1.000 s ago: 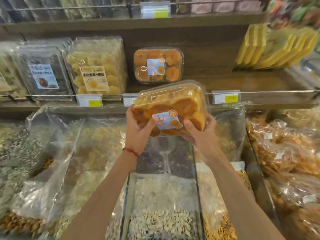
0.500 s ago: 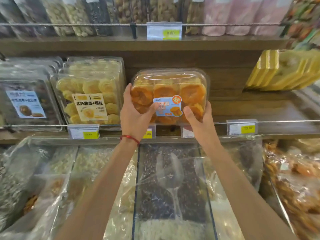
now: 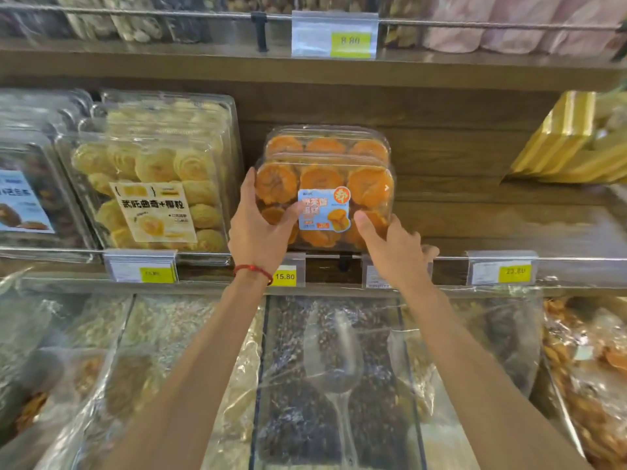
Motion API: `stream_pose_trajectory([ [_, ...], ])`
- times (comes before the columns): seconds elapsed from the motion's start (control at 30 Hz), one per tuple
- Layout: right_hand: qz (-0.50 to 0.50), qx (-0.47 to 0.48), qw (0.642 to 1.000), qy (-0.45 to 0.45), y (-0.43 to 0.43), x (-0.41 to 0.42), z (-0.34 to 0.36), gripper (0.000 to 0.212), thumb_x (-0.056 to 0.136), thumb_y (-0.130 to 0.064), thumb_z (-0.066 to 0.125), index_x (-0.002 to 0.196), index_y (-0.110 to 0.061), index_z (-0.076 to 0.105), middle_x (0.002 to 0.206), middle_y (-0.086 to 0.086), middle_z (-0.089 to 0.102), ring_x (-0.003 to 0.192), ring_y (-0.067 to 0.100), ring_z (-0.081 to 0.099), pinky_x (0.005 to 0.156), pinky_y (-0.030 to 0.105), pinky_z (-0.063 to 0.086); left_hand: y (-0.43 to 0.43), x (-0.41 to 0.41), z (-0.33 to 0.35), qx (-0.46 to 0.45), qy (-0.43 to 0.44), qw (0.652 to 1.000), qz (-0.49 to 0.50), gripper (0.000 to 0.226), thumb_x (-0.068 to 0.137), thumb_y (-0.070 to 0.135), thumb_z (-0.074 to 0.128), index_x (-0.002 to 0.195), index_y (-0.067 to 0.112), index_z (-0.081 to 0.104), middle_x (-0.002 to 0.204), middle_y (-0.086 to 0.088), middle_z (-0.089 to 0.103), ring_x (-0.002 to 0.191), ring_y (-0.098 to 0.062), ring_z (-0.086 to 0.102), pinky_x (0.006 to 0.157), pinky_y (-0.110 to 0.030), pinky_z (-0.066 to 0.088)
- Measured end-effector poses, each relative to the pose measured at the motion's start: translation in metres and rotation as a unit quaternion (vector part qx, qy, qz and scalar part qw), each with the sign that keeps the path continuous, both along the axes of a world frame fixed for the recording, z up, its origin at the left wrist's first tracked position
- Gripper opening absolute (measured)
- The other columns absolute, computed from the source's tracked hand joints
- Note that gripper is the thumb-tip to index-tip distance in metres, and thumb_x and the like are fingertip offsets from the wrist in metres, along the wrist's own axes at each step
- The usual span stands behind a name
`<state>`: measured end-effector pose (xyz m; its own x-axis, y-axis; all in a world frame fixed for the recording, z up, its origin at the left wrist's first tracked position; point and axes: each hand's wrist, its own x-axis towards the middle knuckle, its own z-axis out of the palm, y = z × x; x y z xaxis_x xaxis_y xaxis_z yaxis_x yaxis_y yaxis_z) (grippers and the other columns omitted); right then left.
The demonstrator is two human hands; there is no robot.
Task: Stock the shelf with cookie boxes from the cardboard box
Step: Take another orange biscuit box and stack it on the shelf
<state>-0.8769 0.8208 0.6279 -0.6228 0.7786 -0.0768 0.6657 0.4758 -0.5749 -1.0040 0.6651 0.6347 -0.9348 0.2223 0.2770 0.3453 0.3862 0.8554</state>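
Observation:
A clear plastic cookie box [image 3: 325, 178] of orange round cookies with a blue label stands upright on the wooden shelf [image 3: 492, 228], right in front of a second identical box [image 3: 325, 144]. My left hand [image 3: 258, 228] grips its left side, thumb on the front face. My right hand [image 3: 393, 252] holds its lower right corner, thumb pressed beside the label. The cardboard box is out of view.
Clear boxes of pale yellow cookies [image 3: 152, 171] stand just left, and dark-cookie boxes [image 3: 23, 198] sit further left. Gold packs [image 3: 570, 140] lean at the far right. A wire rail with price tags [image 3: 502, 271] edges the shelf. Below are plastic-covered bulk bins holding a clear scoop [image 3: 332, 354].
Both hands lifted the orange cookie box from above the bulk bins up to the shelf and set it upright in front of the box standing there.

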Motion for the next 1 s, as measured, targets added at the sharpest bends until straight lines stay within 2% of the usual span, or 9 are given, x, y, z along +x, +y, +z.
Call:
stream_pose_trajectory([
  [0.2, -0.005, 0.007, 1.0, -0.005, -0.002, -0.003, -0.003, 0.084, 0.093, -0.08, 0.02, 0.142, -0.018, 0.047, 0.132, 0.01, 0.06, 0.135, 0.036, 0.041, 0.11, 0.055, 0.014, 0.0, 0.005, -0.007, 0.011, 0.006, 1.0, 0.003, 0.091, 0.082, 0.052, 0.072, 0.155, 0.032, 0.022, 0.147, 0.006, 0.049, 0.128, -0.017, 0.053, 0.102, -0.036, 0.047],
  [0.33, -0.004, -0.005, 1.0, -0.009, -0.002, -0.002, -0.003, 0.085, 0.093, -0.079, 0.021, 0.147, -0.017, 0.042, 0.134, 0.009, 0.058, 0.137, 0.035, 0.039, 0.112, 0.056, 0.012, -0.001, 0.005, -0.009, 0.027, -0.009, 0.999, -0.033, 0.095, 0.084, 0.048, 0.073, 0.157, 0.03, 0.015, 0.153, 0.003, 0.04, 0.137, -0.016, 0.045, 0.109, -0.041, 0.045],
  [0.47, -0.01, 0.011, 1.0, 0.007, -0.011, 0.002, -0.005, 0.071, 0.097, -0.071, 0.03, 0.138, -0.015, 0.046, 0.139, 0.009, 0.056, 0.135, 0.035, 0.04, 0.111, 0.055, 0.017, -0.007, 0.009, -0.011, 0.02, -0.028, 0.998, -0.054, 0.096, 0.087, 0.025, 0.075, 0.158, 0.021, 0.011, 0.158, -0.002, 0.032, 0.143, -0.016, 0.034, 0.115, -0.032, 0.036],
  [0.6, -0.024, 0.041, 0.998, 0.043, -0.031, 0.013, -0.007, 0.07, 0.098, -0.064, 0.042, 0.147, -0.015, 0.037, 0.152, 0.007, 0.045, 0.14, 0.033, 0.035, 0.114, 0.056, 0.019, -0.016, 0.019, -0.01, 0.002, -0.035, 0.998, -0.053, 0.093, 0.089, 0.022, 0.072, 0.158, 0.017, 0.01, 0.161, -0.004, 0.024, 0.147, -0.018, 0.027, 0.112, -0.025, 0.028],
  [0.7, -0.01, 0.019, 0.995, 0.094, -0.052, 0.03, -0.004, 0.066, 0.099, -0.051, 0.052, 0.153, -0.02, 0.031, 0.153, 0.002, 0.043, 0.143, 0.028, 0.033, 0.116, 0.057, 0.02, -0.029, 0.037, -0.006, 0.0, -0.026, 0.998, -0.061, 0.087, 0.091, 0.021, 0.07, 0.158, 0.014, 0.014, 0.161, -0.003, 0.024, 0.147, -0.016, 0.025, 0.112, -0.02, 0.023],
  [0.77, 0.008, 0.002, 0.991, 0.13, -0.068, 0.042, -0.004, 0.064, 0.099, -0.046, 0.056, 0.153, -0.022, 0.032, 0.151, 0.002, 0.044, 0.142, 0.027, 0.036, 0.117, 0.058, 0.026, -0.041, 0.052, -0.005, 0.011, -0.03, 0.998, -0.06, 0.08, 0.092, 0.021, 0.068, 0.156, 0.016, 0.02, 0.159, -0.002, 0.028, 0.145, -0.017, 0.029, 0.117, -0.028, 0.029],
  [0.87, 0.021, -0.003, 0.986, 0.166, -0.094, 0.059, -0.01, 0.06, 0.099, -0.042, 0.059, 0.152, -0.022, 0.037, 0.148, 0.001, 0.048, 0.137, 0.025, 0.043, 0.113, 0.057, 0.035, -0.064, 0.075, -0.009, 0.025, -0.03, 0.997, -0.065, 0.068, 0.094, 0.02, 0.065, 0.152, 0.02, 0.03, 0.155, 0.001, 0.036, 0.141, -0.016, 0.037, 0.115, -0.039, 0.036],
  [0.93, 0.043, -0.022, 0.978, 0.201, -0.112, 0.072, -0.018, 0.055, 0.099, -0.038, 0.06, 0.149, -0.022, 0.042, 0.145, -0.001, 0.051, 0.134, 0.023, 0.046, 0.111, 0.055, 0.039, -0.082, 0.094, -0.013, 0.023, -0.026, 0.997, -0.063, 0.059, 0.095, 0.019, 0.064, 0.148, 0.023, 0.038, 0.151, 0.002, 0.042, 0.137, -0.012, 0.041, 0.111, -0.035, 0.041],
  [1.0, 0.071, -0.044, 0.971, 0.224, -0.129, 0.086, -0.025, 0.052, 0.099, -0.034, 0.061, 0.146, -0.022, 0.046, 0.14, -0.003, 0.055, 0.131, 0.021, 0.049, 0.11, 0.05, 0.041, -0.101, 0.115, -0.02, 0.018, -0.018, 0.998, -0.049, 0.052, 0.094, 0.016, 0.064, 0.142, 0.022, 0.046, 0.144, 0.002, 0.048, 0.13, -0.011, 0.047, 0.1, -0.023, 0.048],
])
